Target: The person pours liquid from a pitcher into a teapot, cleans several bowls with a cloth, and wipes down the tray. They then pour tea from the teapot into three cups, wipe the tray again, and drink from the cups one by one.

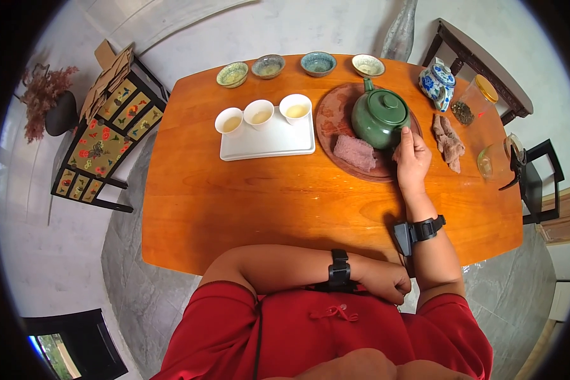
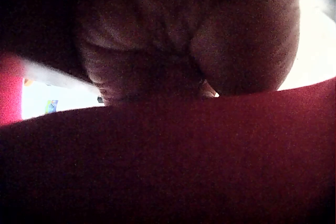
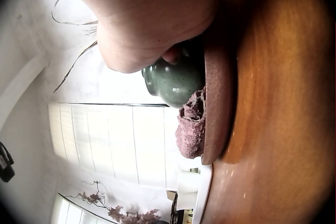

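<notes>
My right hand grips the near side of a green teapot, thumb up beside the lid. The handle is hidden under the hand. The teapot's spout points away, and it stands over a round reddish-brown tray. In the right wrist view, the fist covers part of the teapot, which sits low behind the tray's rim. A folded pinkish cloth lies on the tray, left of the teapot. My left hand hangs loosely curled before the red shirt, holding nothing.
Left of the round tray, a white rectangular tray bears three white cups of pale tea. Several glazed bowls line the far edge. To the right are a blue-and-white pot, a yellow-lidded jar, a brown cloth and a glass vessel.
</notes>
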`<state>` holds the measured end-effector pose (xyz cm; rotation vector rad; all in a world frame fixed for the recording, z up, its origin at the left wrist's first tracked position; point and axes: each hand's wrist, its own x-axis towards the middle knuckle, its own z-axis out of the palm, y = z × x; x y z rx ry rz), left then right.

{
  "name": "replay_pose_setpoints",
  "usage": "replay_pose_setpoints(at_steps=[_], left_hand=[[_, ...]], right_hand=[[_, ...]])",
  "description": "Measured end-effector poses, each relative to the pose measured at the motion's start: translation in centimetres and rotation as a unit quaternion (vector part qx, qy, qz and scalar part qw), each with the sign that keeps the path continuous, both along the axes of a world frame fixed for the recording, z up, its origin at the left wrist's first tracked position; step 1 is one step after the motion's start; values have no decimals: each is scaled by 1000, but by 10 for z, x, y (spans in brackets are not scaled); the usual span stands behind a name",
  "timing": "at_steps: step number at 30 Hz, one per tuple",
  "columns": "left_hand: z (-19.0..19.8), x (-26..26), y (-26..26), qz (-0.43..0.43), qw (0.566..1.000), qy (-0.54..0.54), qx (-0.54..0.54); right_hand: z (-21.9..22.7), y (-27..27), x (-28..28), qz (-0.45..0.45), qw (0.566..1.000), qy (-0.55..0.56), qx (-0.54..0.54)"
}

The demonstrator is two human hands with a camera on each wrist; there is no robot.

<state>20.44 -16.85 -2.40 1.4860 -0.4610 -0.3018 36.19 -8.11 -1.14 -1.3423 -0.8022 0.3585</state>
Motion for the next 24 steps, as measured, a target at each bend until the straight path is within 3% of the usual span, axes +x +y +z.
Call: replay_pose_setpoints(at_steps=[24], left_hand=[[3, 0, 2, -2, 1000, 5, 7]], right_hand=[[4, -1, -3, -1, 1000, -9, -2]])
